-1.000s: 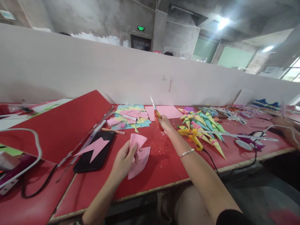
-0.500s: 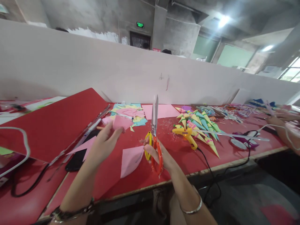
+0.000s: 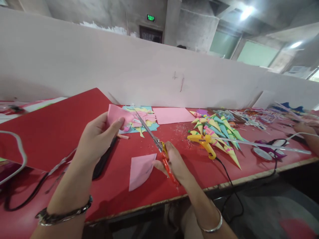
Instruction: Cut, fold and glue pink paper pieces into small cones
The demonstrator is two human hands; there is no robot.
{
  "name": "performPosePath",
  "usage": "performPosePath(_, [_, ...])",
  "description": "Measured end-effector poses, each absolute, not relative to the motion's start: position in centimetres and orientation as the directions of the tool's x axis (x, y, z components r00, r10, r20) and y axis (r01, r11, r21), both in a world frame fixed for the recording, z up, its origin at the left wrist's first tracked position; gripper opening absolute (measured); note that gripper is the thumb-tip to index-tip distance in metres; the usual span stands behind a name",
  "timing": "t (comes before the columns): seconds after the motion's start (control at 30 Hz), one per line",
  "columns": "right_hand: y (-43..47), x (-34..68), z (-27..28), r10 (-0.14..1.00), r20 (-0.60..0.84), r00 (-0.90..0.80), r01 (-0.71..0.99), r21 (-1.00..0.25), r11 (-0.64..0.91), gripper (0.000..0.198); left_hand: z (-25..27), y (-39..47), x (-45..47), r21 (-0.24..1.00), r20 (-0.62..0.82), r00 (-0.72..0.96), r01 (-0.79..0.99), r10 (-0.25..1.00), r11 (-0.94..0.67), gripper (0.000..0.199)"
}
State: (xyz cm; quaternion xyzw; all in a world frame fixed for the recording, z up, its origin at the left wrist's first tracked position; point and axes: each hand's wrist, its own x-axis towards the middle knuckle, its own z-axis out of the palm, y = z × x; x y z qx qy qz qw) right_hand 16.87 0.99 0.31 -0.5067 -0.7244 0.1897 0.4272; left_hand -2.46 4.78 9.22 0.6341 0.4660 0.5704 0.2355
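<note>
My left hand (image 3: pixel 99 137) is closed on a piece of pink paper (image 3: pixel 117 114), pinched between thumb and fingers above the table. In my right hand (image 3: pixel 175 162) is a pair of scissors (image 3: pixel 166 162) with orange and yellow handles, the blades aimed up and left toward the held paper. A second pink piece (image 3: pixel 141 171) with a curved edge lies on the red table just left of my right hand. Under my left forearm a black phone-like slab (image 3: pixel 103 161) is partly hidden. Beyond the blades lies a heap of pink, yellow and blue paper scraps (image 3: pixel 144 116).
A yellow glue gun (image 3: pixel 205 142) with a long clear stick and black cord lies right, beside several paper cones (image 3: pixel 224 132). A pink sheet (image 3: pixel 173 115) lies by the white partition (image 3: pixel 139 73). A red board (image 3: pixel 57 132) leans left. Another person's arm (image 3: pixel 306 132) reaches in at far right.
The scissors have tilted from upright to pointing up-left toward the paper. My left hand has moved left and up with its pink paper. The camera view has shifted slightly.
</note>
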Motion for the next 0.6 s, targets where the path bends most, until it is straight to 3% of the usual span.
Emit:
performPosePath(0.27, [0.4, 17.3, 0.9, 0.902, 0.389, -0.187, 0.586, -0.692, 0.421, 0.027, 7.8, 5.3, -3.4, 0.863, 0.465, -0.197, 0.319, 0.863, -0.392, 0.018])
performPosePath(0.6, [0.4, 17.5, 0.9, 0.902, 0.364, -0.232, 0.524, -0.734, 0.432, 0.033, 7.6, 4.9, -2.9, 0.728, 0.487, 0.042, 0.533, 0.872, -0.432, 0.027])
